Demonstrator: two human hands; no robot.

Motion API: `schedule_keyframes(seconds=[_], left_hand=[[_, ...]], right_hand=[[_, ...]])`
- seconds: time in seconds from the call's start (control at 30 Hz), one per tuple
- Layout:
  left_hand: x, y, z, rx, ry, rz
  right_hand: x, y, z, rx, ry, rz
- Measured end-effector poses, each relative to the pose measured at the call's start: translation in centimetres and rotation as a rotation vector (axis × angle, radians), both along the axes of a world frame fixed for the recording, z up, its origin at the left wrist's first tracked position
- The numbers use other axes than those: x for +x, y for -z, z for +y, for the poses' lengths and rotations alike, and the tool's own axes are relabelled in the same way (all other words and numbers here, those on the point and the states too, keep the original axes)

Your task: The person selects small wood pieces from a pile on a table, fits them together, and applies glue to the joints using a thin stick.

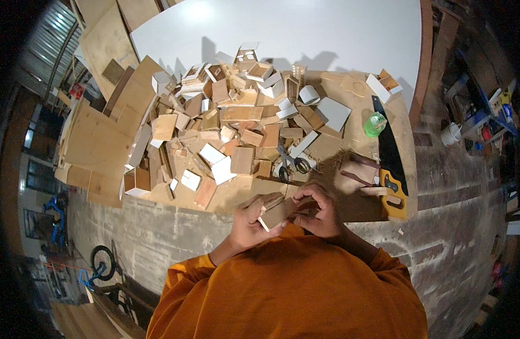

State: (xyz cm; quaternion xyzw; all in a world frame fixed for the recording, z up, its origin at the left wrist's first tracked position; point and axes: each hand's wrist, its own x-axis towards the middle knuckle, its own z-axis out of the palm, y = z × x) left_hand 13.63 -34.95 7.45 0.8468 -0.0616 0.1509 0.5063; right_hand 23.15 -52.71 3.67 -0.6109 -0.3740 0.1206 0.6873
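Observation:
My left hand (247, 225) is closed round a small brown wooden block (276, 212) with a pale edge, held in front of my chest just off the table's near edge. Beside its right end is my right hand (321, 211), fingers curled and thumb bent in as in a pinch. Whatever lies between those fingertips is too small or hidden to name. Beyond the hands, a pair of dark-handled scissors (299, 164) rests among the wood offcuts.
A heap of wooden and white offcuts (223, 113) covers the board (361, 209). At right lie a handsaw (396, 186) with a yellow handle and a green translucent container (374, 124). Large plywood sheets (102, 141) lean at left. A white panel (305, 28) stands behind.

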Motion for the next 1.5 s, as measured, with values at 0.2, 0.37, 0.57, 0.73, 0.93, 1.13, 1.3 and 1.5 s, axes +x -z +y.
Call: schedule_keyframes(seconds=[0.2,0.37,0.57,0.73,0.93,1.13,1.3,1.5], left_hand=[[0.8,-1.0,0.2,0.321,-0.048,-0.05],[0.9,-0.9,0.3,0.46,-0.096,-0.066],[0.6,-0.8,0.6,0.604,-0.163,-0.028],[0.5,-0.6,0.8,0.648,-0.144,-0.04],[0.7,-0.5,0.7,0.634,-0.118,-0.046],[0.7,-0.5,0.6,0.64,-0.114,-0.052],[0.7,-1.0,0.5,0.626,-0.077,-0.036],[1.0,-0.7,1.5,0.277,0.04,0.093]], right_hand=[[0.3,1.3,0.1,-0.025,-0.002,0.051],[0.1,2.1,0.7,-0.023,-0.012,0.112],[0.5,0.2,0.4,-0.002,-0.358,0.592],[0.0,-1.0,1.0,-0.122,-0.306,0.511],[0.1,-0.2,0.9,-0.125,-0.259,0.497],[0.3,0.7,0.9,-0.076,-0.288,0.529],[0.8,1.5,0.9,-0.02,-0.314,0.532],[1.8,1.2,1.0,-0.015,-0.425,0.693]])
